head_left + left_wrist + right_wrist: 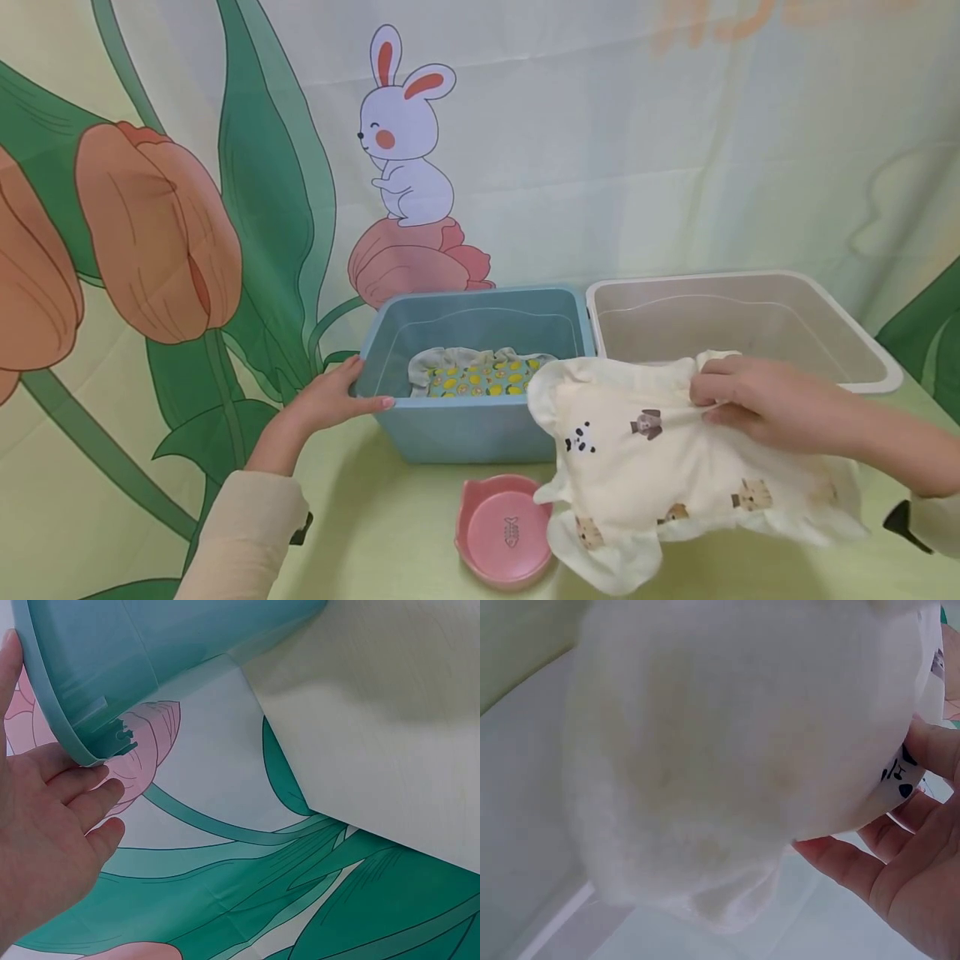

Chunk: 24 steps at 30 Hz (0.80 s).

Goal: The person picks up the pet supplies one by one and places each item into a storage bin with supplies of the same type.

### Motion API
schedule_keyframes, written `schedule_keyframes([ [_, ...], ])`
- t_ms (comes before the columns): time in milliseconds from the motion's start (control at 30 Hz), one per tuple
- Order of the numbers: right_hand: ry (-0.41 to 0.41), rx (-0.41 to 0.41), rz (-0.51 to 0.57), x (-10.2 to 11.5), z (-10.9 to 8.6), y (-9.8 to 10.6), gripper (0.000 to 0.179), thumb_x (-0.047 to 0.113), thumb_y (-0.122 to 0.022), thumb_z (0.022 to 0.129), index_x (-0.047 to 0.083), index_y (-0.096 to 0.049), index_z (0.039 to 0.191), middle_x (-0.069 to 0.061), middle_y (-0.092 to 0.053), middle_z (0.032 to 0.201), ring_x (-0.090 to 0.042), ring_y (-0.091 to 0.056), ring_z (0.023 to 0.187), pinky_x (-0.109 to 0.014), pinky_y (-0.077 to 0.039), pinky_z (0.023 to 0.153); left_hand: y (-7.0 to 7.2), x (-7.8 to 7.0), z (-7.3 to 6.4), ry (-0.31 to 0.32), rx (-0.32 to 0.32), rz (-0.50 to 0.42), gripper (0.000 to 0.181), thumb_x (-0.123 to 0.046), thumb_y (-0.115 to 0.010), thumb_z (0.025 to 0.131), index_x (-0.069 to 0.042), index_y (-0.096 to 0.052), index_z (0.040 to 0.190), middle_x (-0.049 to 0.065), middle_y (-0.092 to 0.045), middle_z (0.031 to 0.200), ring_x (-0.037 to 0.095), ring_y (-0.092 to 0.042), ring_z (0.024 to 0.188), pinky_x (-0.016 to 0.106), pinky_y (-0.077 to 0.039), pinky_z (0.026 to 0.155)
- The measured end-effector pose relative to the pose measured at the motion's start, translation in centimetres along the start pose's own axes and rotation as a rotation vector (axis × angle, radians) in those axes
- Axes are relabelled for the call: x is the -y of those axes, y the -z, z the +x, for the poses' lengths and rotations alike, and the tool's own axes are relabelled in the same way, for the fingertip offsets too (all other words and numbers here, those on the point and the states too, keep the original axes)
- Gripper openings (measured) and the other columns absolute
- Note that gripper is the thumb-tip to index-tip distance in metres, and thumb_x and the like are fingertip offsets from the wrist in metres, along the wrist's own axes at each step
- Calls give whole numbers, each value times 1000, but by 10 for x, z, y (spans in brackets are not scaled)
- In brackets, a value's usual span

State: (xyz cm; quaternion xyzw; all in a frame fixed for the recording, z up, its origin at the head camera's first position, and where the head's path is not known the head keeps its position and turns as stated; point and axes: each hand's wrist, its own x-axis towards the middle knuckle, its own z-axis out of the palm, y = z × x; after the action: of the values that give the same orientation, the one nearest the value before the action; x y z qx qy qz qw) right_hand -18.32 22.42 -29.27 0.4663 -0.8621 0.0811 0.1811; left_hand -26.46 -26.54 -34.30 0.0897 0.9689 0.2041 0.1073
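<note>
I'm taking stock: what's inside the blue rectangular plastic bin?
A pale-ruffled yellow lemon-print cloth shows inside. The bin's front wall and the cream animal-print ruffled cloth hide the near bottom area.

Faint, cut-off orange lettering on the backdrop cannot be read.

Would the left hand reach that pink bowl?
Probably yes. The left hand touches the blue box, the pink bowl sits in front, and nothing seems to block its left side. The pillow in the right hand hides only some of the bowl's right edge.
</note>
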Motion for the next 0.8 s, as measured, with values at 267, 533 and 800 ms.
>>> schedule_keyframes([
  [267,-12,-2,-17,-4,8,2,30,9,-71,68,24,-47,74,18,-38,74,2,-35,68,-14,-33,59,0,0,0,6,2,-6,100,-60,-55,75,1,-11,141,24,-12,145,44,-19,129,59,-25,98],
  [533,-1,-17,-5,-8,17,2,31,6,-71,69,23,-45,73,18,-37,72,2,-34,67,-14,-32,58,0,1,1,11,-1,2,101,-61,-55,75,2,-11,141,25,-12,145,45,-19,129,59,-25,98],
  [800,-8,-1,30,-15,29,0,30,3,-69,70,21,-45,73,17,-35,70,1,-34,65,-15,-32,58,0,1,1,4,-8,3,100,-60,-55,75,1,-12,141,25,-12,145,45,-20,129,59,-25,98],
])
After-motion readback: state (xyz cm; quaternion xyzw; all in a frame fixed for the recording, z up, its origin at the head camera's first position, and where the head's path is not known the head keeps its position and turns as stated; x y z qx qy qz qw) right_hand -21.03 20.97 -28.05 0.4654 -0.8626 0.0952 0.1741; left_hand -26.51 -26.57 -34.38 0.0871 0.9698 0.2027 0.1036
